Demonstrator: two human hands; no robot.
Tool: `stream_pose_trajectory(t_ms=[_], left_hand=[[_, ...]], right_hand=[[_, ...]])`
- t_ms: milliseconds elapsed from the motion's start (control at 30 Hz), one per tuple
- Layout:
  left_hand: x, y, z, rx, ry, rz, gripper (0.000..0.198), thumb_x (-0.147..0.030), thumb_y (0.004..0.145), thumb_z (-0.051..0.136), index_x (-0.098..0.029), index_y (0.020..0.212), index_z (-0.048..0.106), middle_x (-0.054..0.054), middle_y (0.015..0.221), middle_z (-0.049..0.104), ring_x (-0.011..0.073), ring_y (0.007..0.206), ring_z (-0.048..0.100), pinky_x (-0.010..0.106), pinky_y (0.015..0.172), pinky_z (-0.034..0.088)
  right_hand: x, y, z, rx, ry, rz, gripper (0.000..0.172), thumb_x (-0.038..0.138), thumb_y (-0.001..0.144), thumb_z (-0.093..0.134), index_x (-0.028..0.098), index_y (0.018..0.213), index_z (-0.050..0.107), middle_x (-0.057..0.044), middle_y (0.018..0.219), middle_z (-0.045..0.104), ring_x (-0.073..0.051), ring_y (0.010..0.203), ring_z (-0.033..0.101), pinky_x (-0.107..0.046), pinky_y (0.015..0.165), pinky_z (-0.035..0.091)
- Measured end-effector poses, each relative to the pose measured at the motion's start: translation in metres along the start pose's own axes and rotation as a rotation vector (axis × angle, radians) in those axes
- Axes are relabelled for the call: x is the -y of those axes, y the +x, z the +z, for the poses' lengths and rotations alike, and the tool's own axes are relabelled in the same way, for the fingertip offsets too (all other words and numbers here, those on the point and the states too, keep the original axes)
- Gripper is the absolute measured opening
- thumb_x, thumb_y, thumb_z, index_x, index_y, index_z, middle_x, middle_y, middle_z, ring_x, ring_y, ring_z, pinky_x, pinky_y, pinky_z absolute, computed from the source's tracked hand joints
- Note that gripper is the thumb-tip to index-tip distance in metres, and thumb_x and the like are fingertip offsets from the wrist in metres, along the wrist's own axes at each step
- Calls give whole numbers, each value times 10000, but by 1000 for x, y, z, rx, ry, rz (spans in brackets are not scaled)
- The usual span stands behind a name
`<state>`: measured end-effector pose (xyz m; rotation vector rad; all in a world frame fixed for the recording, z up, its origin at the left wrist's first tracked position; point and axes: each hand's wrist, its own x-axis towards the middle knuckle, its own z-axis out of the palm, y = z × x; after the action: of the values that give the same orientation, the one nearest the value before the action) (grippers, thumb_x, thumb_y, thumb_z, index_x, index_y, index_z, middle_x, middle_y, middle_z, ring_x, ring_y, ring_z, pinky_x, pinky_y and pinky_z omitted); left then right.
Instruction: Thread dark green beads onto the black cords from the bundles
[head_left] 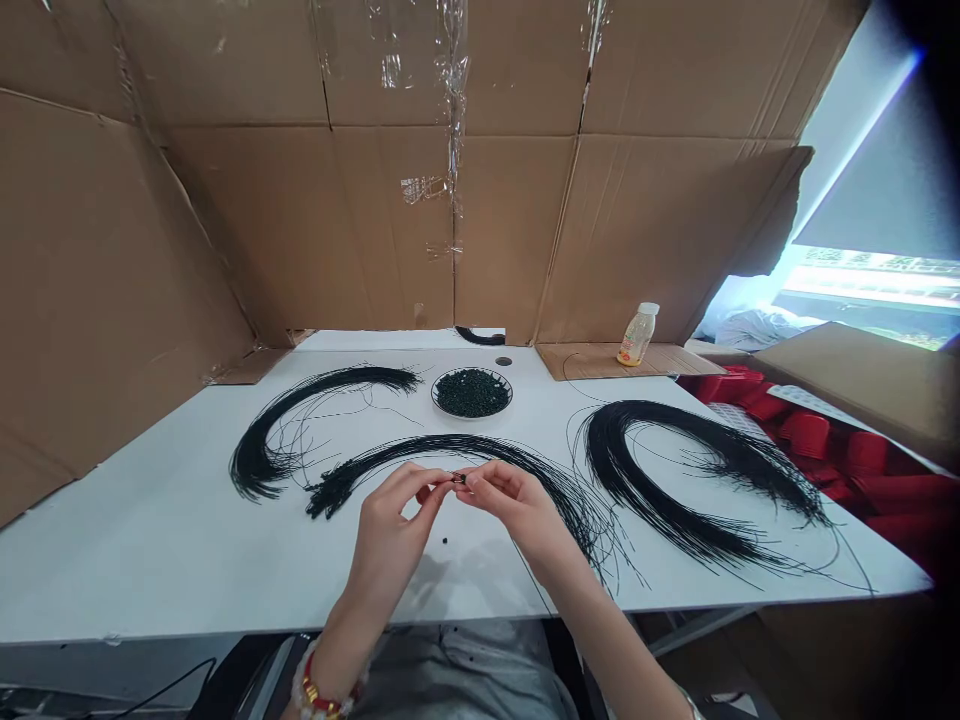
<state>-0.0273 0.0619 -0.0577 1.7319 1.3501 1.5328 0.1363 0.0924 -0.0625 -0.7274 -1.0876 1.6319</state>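
My left hand [397, 520] and my right hand [510, 505] meet above the white table [150, 560], their fingertips pinching a tiny dark bead [459, 479] between them. A thin cord seems to run through it, but it is too small to tell. Behind my hands curves a bundle of thin black cords [442, 455], and its strands pass near my right wrist. Another bundle [300, 405] lies to the left, and a third [675, 490] to the right. A shallow bowl of small black beads [472, 392] stands at the back. Two loose beads [445, 541] lie below my hands.
Cardboard sheets [480, 230] wall off the back and left of the table. A plastic bottle [638, 335] stands on cardboard at the back right. Red cups [806, 435] are stacked beyond the right edge, and a bright window [870, 280] is at far right.
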Motion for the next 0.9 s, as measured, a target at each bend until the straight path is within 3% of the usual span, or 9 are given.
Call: stream_pose_trajectory(t_ms=[233,467,633,900], left_hand=[[-9,0,0,24,-127,-130,90,-314,866,752,-233,844,785,17,852,718,158,745,616,241,681,495],[-22,-5,-5,-2,-340,-265,98,-349,821,813,-258,847,791,-23,708,669,117,668,576,188,633,473],[-31,-13,-3,20,-530,-269,112,-373,803,849,-275,832,804,-27,726,658,102,647,545,187,637,460],[-40,-16,4,39,-665,-330,142,-392,760,893,-280,812,824,-32,681,670,82,596,539,182,642,473]], right_hand=[[13,-6,-5,-7,-32,-37,371,515,728,897,174,780,761,-44,906,762,-192,929,723,-376,942,600],[33,-27,0,35,-105,-83,264,430,844,830,186,796,743,-13,894,702,-156,875,690,-310,874,598],[40,-44,10,96,-116,-104,215,350,874,804,189,767,712,-1,868,677,-143,823,678,-281,807,591],[46,-59,21,1,-141,-236,136,221,892,738,214,772,675,3,877,673,-148,836,646,-251,760,584]])
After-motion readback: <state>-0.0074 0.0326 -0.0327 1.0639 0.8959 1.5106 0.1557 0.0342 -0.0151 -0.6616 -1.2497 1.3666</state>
